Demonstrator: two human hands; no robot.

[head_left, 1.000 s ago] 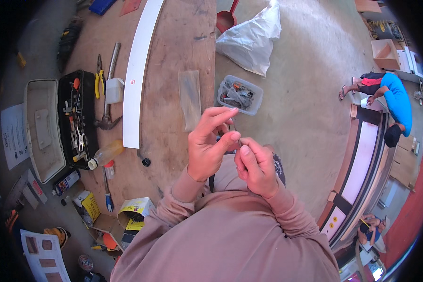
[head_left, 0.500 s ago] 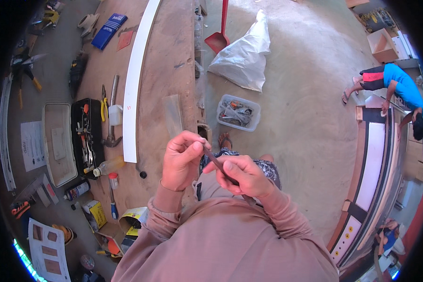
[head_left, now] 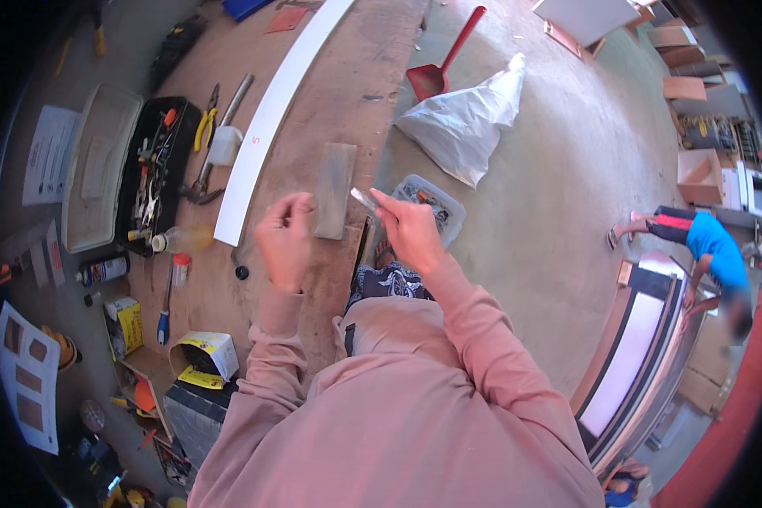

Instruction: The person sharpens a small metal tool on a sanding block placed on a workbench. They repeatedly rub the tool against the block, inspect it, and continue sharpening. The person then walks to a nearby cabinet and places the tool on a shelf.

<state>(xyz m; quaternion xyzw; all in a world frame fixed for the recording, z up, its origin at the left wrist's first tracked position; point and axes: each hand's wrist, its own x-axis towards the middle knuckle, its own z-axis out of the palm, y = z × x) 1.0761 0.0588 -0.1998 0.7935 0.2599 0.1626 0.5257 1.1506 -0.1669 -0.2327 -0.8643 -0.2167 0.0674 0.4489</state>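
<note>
My right hand (head_left: 413, 229) is closed around a narrow flat blade (head_left: 365, 200), its shiny metal end pointing up and left. The rest of the blade is hidden in my grip. My left hand (head_left: 284, 241) hovers over the workbench (head_left: 300, 161), fingers curled in and somewhat blurred; nothing shows in them. Between the two hands a flat grey rectangular slab (head_left: 336, 190), like a sharpening stone, lies on the bench near its right edge. Neither hand touches it.
Left on the bench are a white strip (head_left: 267, 127), hammer (head_left: 201, 182), pliers (head_left: 205, 127), black toolbox (head_left: 133, 216), plastic bottle (head_left: 186, 240) and screwdriver (head_left: 166, 305). Floor things include a plastic bin (head_left: 451, 222), white sheet (head_left: 474, 127) and red dustpan (head_left: 429, 82). Another person (head_left: 720, 254) bends over at right.
My hands have moved up and apart; the left no longer touches the blade, which is now in my right hand alone. The view has shifted, showing more of the slab.
</note>
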